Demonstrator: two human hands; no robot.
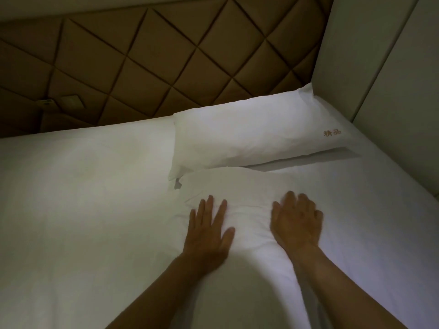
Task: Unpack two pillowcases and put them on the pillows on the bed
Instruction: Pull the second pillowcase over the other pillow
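Two bare forearms reach in from the bottom edge, nearest the viewer, out over a white bed.

The left hand lies flat, palm down, with its fingers spread and straight, pressing on the near pillow. The right hand rests just beside it on the same pillow, also palm down. Its fingers are a little bent and blurred, and it seems to press rather than grip, though whether any cloth is pinched cannot be told.

The near pillow is a low white mound in the middle of the bed, creased between the two hands. Its far edge touches a second pillow that lies against the brown quilted headboard, towards the right corner. This far pillow wears a crisp white case with small gold stitched characters near its right end and a loose flap of cloth at its left end. Pale wall panels stand on the right.

As a judgement, the task looks nearly finished. The far pillow appears cased and set in place. The near one seems cased too and is being smoothed, though its open end is not clearly visible. What is likely left is to tidy it and move it up beside the other. No wrapping is in view.
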